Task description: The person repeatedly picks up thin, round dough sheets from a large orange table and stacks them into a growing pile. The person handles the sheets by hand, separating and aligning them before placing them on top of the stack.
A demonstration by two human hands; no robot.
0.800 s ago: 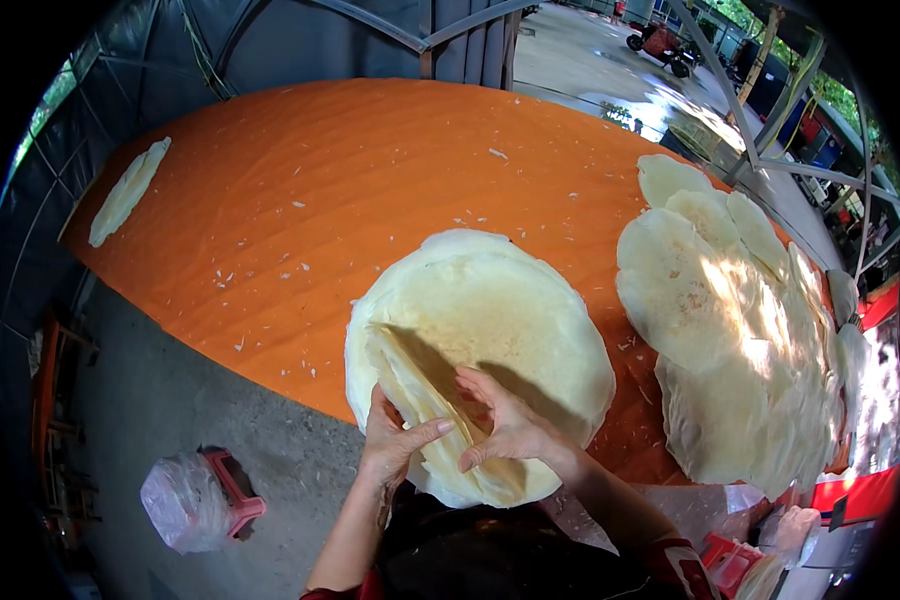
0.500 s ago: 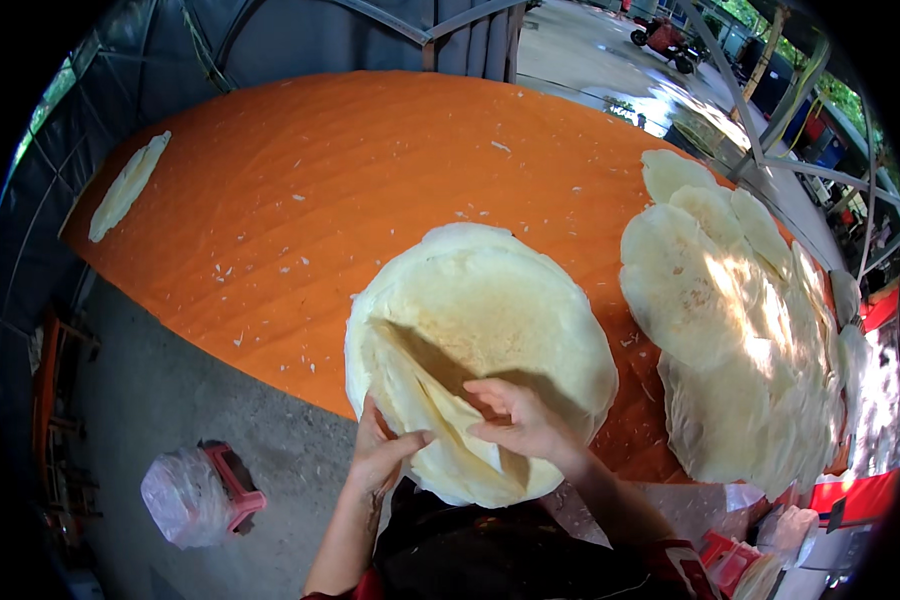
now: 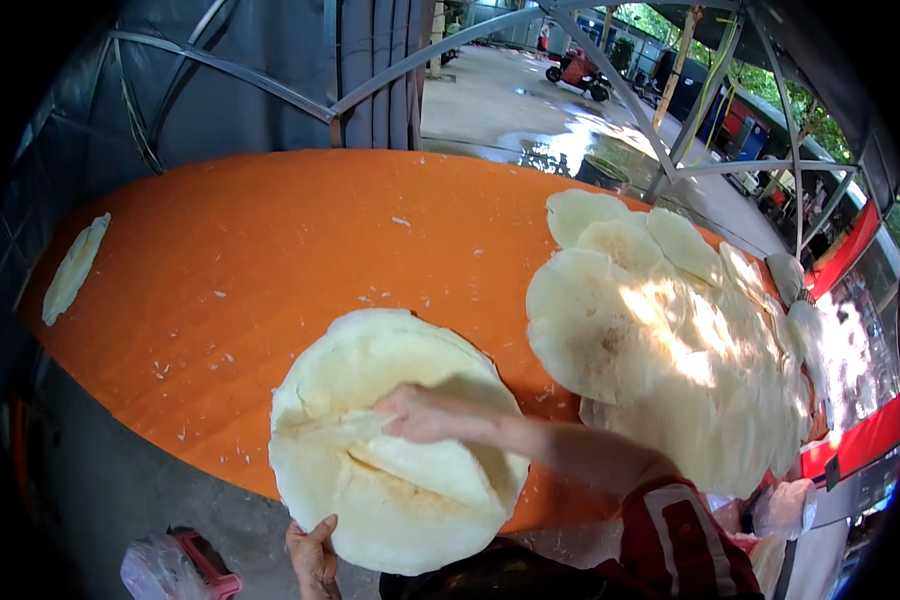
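A stack of thin, round, pale sheets [image 3: 380, 505] lies at the near edge of the orange tabletop [image 3: 230, 250], creased across its upper face. My left hand [image 3: 313, 548] grips the stack's lower left edge, thumb near the rim and fingers partly hidden. My right hand [image 3: 415, 415] reaches over the stack and rests on its upper middle beside the crease; its fingertips are too smeared to tell whether they pinch anything.
Many overlapping sheets [image 3: 590, 320] cover the table's right side; a narrow piece [image 3: 75, 270] lies far left. A red stool under plastic [image 3: 165, 570] stands below. Behind are a metal frame [image 3: 620, 90], a dark tarp [image 3: 240, 90] and a parked scooter [image 3: 575, 70].
The upright fold in the stack now lies flattened. My right hand has moved up and left across the stack, my left hand down and left to the rim. The view has shifted.
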